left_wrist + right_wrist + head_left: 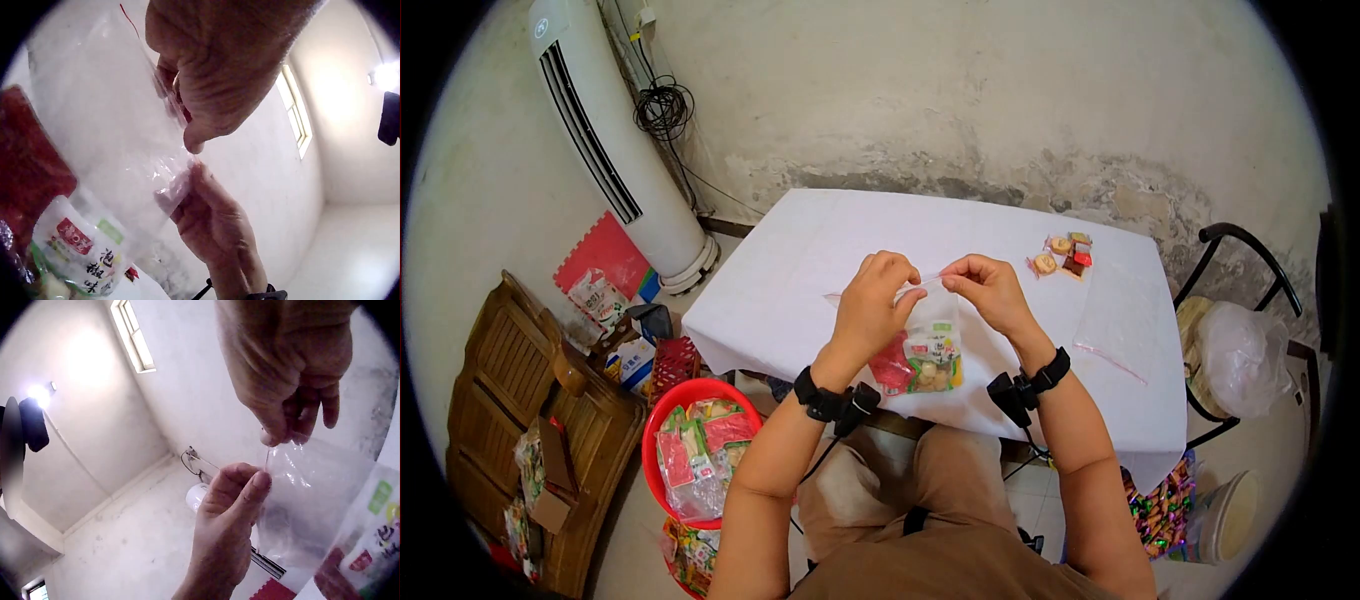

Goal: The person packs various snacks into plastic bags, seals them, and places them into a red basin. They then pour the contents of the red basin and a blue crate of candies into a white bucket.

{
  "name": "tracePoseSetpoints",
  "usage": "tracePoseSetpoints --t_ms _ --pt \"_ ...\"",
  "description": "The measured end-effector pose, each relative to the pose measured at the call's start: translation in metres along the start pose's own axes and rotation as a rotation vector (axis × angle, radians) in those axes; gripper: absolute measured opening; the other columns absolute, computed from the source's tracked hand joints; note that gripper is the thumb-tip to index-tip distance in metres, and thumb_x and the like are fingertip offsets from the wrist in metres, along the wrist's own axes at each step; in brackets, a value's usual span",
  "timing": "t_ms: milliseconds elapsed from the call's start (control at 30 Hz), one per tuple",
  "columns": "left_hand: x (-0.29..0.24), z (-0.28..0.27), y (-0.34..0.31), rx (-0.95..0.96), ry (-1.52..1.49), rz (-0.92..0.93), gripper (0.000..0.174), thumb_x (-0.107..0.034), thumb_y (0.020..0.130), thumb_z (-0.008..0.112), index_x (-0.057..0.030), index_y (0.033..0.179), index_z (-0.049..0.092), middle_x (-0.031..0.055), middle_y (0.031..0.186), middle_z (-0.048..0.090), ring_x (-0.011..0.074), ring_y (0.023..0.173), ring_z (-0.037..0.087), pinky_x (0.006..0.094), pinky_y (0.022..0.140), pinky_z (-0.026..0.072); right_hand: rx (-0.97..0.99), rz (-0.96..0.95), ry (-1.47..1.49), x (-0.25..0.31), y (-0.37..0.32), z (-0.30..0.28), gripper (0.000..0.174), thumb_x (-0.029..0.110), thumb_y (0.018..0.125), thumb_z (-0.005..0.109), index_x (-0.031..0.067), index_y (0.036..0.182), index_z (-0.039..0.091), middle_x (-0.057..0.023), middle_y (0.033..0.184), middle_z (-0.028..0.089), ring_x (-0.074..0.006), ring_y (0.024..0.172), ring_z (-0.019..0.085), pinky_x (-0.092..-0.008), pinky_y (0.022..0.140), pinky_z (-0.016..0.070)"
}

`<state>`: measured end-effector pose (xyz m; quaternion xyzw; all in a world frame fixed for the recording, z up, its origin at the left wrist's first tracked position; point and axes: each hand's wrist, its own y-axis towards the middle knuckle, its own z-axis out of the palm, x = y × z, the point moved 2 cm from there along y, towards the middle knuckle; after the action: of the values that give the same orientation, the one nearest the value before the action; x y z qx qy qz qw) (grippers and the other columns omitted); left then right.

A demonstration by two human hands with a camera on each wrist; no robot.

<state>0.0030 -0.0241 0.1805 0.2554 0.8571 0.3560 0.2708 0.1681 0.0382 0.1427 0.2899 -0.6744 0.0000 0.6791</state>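
Note:
Over the near side of the table, a clear zip bag (pixel 947 312) hangs from both hands, a thin reddish strip along its top edge. My left hand (pixel 875 300) pinches that strip left of the middle. With thumb and fingertips, my right hand (pixel 990 288) pinches the same edge farther right. Low in the bag show a red packet (pixel 890 366) and a green-and-white snack packet (pixel 934 362) with pale round pieces. The left wrist view gives the snack packet's printed label (pixel 78 247) beneath the clear film. Close together along the strip, both sets of fingertips appear in the right wrist view.
Small wrapped biscuits and sweets (pixel 1062 255) lie at the table's far right, beside another flat clear bag (pixel 1108 325). A red tub (pixel 654 470) of filled bags stands on the floor at left. At right are a chair (pixel 1250 240) and a bucket (pixel 1230 515).

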Motion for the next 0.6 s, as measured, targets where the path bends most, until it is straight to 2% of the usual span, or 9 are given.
tracePoseSetpoints --t_ms 67,200,500,567,600 --pt "-0.001 0.001 -0.002 0.008 0.039 -0.048 0.02 -0.009 0.067 0.068 -0.0043 0.083 0.055 0.0087 0.084 0.053 0.0275 0.084 0.05 0.033 0.072 0.0419 0.004 0.002 0.013 0.0 -0.001 0.0 0.011 0.009 0.078 0.062 0.0 0.085 0.063 -0.0009 0.075 0.061 -0.0053 0.069 0.052 -0.0194 0.063 0.0424" --pt "0.002 0.003 -0.004 0.039 0.037 -0.107 0.018 -0.01 0.068 0.068 -0.0038 0.08 0.056 0.0087 0.084 0.054 0.0269 0.084 0.051 0.0333 0.073 0.0419 0.012 0.019 0.042 0.001 -0.003 0.001 0.011 0.008 0.078 0.062 -0.0002 0.085 0.063 -0.0013 0.076 0.061 -0.0057 0.069 0.053 -0.0193 0.063 0.0429" --pt "0.009 0.014 -0.001 0.072 -0.195 -0.168 0.01 -0.011 0.074 0.063 -0.0032 0.079 0.058 0.0084 0.085 0.057 0.0242 0.085 0.052 0.0319 0.075 0.0413 0.017 -0.056 0.034 -0.002 -0.003 0.005 0.012 0.008 0.077 0.064 0.0 0.085 0.063 -0.0042 0.08 0.062 -0.0086 0.073 0.055 -0.0218 0.066 0.0448" --pt "0.011 0.015 -0.003 0.176 -0.149 -0.302 0.01 -0.011 0.075 0.062 -0.0028 0.079 0.058 0.0083 0.084 0.057 0.0237 0.086 0.053 0.0318 0.075 0.0419 0.01 -0.07 0.027 0.0 -0.005 0.005 0.012 0.008 0.076 0.064 0.0001 0.085 0.063 -0.0049 0.081 0.062 -0.0096 0.074 0.056 -0.0226 0.067 0.0451" --pt "0.012 0.014 -0.003 0.176 -0.149 -0.303 0.01 -0.011 0.075 0.062 -0.0028 0.079 0.058 0.0083 0.084 0.057 0.0237 0.086 0.053 0.0318 0.075 0.0419 0.01 -0.1 -0.038 0.004 -0.006 0.005 0.012 0.008 0.076 0.064 0.0002 0.085 0.063 -0.0056 0.081 0.062 -0.0105 0.075 0.057 -0.0233 0.068 0.0453"
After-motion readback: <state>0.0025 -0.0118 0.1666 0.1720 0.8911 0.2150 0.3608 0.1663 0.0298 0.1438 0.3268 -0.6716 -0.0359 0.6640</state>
